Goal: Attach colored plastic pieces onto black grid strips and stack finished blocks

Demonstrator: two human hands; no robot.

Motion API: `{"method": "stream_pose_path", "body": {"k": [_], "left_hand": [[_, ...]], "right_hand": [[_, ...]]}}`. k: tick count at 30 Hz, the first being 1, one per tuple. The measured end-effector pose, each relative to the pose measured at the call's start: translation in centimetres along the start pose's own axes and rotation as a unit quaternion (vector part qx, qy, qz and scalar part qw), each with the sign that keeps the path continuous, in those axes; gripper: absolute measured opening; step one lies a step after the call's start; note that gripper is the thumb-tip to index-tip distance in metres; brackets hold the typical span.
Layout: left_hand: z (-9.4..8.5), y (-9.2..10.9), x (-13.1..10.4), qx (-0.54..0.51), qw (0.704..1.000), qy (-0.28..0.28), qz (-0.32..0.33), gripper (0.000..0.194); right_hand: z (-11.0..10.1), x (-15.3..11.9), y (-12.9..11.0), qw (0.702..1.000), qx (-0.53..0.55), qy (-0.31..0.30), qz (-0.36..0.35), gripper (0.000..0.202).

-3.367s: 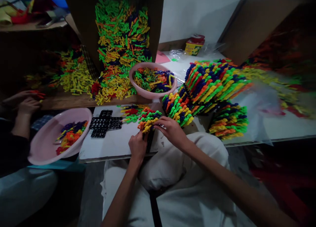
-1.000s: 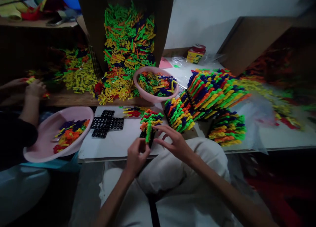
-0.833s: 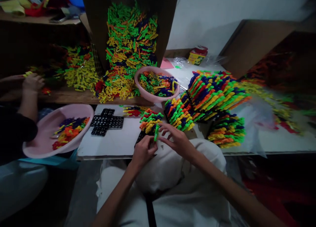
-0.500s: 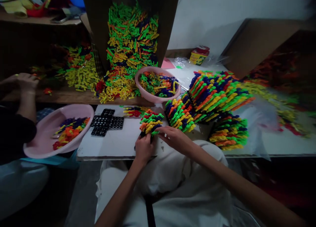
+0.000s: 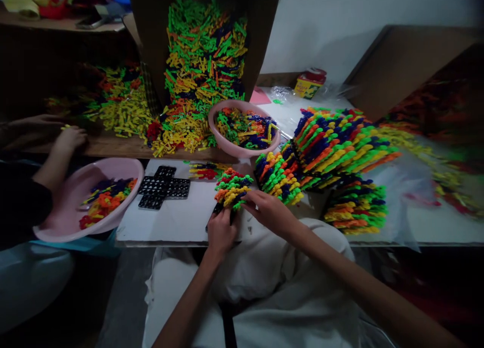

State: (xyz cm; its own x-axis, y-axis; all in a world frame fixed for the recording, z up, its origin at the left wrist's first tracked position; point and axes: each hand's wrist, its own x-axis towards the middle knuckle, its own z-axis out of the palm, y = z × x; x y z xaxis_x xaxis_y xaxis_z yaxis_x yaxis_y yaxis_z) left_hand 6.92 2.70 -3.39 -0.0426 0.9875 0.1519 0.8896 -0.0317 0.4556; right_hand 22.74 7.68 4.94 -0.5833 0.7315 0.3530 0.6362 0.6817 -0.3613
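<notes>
This looks like a small hand-assembly workshop: loose colourful pieces (image 5: 206, 60) heaped in bulk, pink basins (image 5: 51, 217) holding more, dense rows (image 5: 336, 141) of them on the white table (image 5: 170, 229), and a co-worker (image 5: 22, 207) alongside.

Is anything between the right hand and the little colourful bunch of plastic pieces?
Nothing visible. The bare right hand is at the near right edge of the multicoloured bunch of knobbly plastic pieces. The bare left hand is at its near side.

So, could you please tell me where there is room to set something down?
Bare white tabletop lies between the black cross-shaped piece and the left hand. Beyond the right hand it is crowded: colourful stacks, pink basin.
</notes>
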Motion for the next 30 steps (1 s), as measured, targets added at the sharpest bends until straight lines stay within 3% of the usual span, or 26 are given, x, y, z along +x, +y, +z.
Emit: {"method": "stream_pose_path", "body": {"k": [4,10,18,22,26,30], "left_hand": [[0.3,-0.2,0.1,-0.003,0.999,0.026,0.023,0.027],[0.2,-0.2,0.2,0.046,0.999,0.004,0.022,0.027],[0.5,-0.5,-0.3,0.040,0.999,0.025,0.024,0.030],[0.4,-0.3,-0.4,0.046,0.999,0.013,0.000,0.029],[0.9,0.0,-0.6,0.051,0.996,0.064,-0.023,0.032],[1.4,0.2,-0.3,0.018,0.994,0.097,-0.047,0.026]], "right_hand": [[-0.2,-0.1,0.0,1.000,0.001,0.013,-0.018,0.007],[-0.1,-0.4,-0.1,0.999,0.016,0.012,-0.027,0.006],[-0.1,-0.7,-0.3,0.999,0.005,-0.006,-0.039,0.007],[0.1,-0.6,-0.4,1.000,-0.003,-0.013,-0.013,0.007],[0.1,0.1,-0.1,0.999,-0.001,-0.011,0.031,0.005],[0.1,0.8,0.0,1.000,0.003,-0.017,0.019,0.006]]}}
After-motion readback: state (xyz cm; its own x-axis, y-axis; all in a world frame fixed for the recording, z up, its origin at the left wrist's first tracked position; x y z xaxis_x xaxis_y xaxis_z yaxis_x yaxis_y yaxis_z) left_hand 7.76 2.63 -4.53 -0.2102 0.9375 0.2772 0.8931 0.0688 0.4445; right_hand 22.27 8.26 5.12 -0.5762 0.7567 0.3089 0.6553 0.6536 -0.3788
